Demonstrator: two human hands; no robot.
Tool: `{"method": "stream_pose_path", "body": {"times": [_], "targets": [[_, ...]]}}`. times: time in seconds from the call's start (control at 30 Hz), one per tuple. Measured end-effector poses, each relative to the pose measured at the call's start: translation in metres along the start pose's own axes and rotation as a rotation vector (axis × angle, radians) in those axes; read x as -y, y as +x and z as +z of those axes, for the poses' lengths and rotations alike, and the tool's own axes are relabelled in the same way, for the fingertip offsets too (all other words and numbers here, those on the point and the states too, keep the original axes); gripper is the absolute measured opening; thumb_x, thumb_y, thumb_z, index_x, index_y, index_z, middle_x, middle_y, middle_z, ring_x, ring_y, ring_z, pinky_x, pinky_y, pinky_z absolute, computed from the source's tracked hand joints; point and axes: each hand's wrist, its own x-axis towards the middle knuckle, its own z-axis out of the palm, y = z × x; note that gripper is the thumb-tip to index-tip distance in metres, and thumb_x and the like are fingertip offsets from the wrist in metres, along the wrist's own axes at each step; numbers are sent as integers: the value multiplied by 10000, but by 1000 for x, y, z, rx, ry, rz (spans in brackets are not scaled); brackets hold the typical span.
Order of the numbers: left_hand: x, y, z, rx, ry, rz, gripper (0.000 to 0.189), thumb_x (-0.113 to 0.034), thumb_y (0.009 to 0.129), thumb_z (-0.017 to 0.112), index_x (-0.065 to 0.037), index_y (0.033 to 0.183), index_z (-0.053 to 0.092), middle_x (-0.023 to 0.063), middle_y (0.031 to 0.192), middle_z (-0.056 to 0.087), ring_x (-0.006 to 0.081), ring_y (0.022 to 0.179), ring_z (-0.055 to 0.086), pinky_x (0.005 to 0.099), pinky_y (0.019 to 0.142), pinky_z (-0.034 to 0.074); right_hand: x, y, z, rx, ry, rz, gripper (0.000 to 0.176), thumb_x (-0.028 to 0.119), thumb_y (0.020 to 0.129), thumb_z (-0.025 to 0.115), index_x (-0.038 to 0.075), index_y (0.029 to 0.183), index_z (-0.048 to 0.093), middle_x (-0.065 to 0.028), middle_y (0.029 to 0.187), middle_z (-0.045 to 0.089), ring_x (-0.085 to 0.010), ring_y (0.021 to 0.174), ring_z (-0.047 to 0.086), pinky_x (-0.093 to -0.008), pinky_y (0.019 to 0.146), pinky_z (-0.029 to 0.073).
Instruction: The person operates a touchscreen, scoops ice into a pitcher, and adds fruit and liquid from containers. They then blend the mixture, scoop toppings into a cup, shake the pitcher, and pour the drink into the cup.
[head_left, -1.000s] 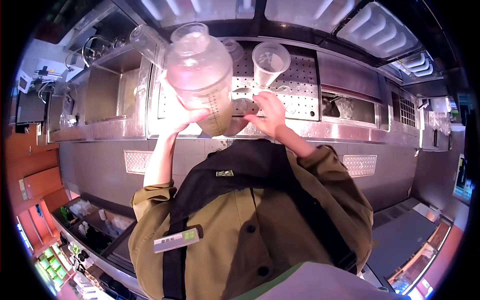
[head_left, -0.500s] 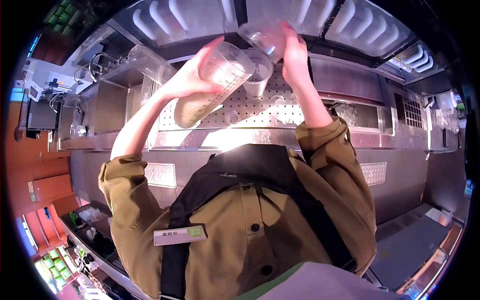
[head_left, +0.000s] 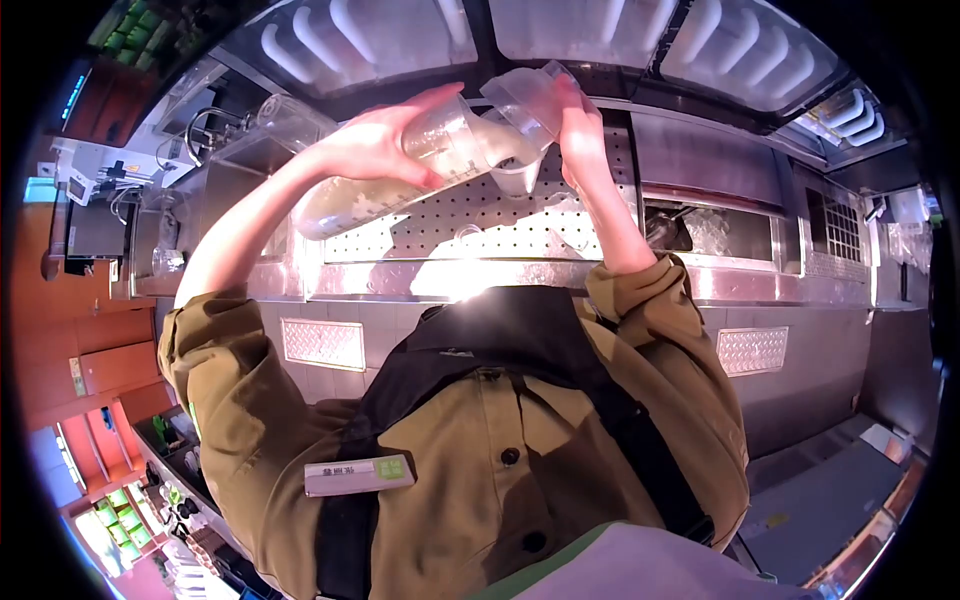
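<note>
My left hand (head_left: 385, 145) is wrapped round a large clear measuring jug (head_left: 400, 190), which is tipped far over with its mouth to the right and pale liquid inside. In my right hand (head_left: 580, 130) is a clear cup or strainer-like vessel (head_left: 525, 97), tilted at the jug's mouth; its exact kind is unclear. Just below both mouths, a translucent cup (head_left: 517, 178) stands on the perforated metal tray (head_left: 400, 240), partly hidden by the jug.
Another clear jug (head_left: 290, 120) lies tilted near the sink and taps (head_left: 215, 135) at left. Lidded bins with white handles (head_left: 560, 30) line the back. An open well (head_left: 710, 230) holding clear pieces and a dark utensil lies at right.
My left hand has tipped the jug further over, its base moving left and its mouth coming towards the cup. My right hand has brought the clear vessel slightly lower, against the jug's mouth.
</note>
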Motion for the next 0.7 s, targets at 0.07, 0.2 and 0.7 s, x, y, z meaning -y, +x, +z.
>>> {"method": "stream_pose_path", "body": {"times": [0.07,0.2,0.7], "targets": [[6,3,0,-38,72,64,985,-352,577,686,-90,1372,167,216,1257,421,297,1136,446,345,966,331,3,-2,0,-16,-17,-10,488,387,871,470,-38,1109,497,-112,1007,565,-167,921,511,-277,822,392],[-2,2,-5,2,79,13,986,-354,581,680,-82,1372,158,215,1256,423,300,1125,455,349,955,343,5,-4,3,-32,14,-31,463,360,882,459,-55,1082,506,-106,960,575,-147,873,506,-256,780,398],[2,6,-6,-13,175,61,980,-317,572,668,-123,1380,147,188,1312,370,290,1136,446,345,949,352,7,-4,3,-63,33,-37,433,343,885,468,-49,1057,529,-93,921,586,-138,838,508,-252,761,403]]}}
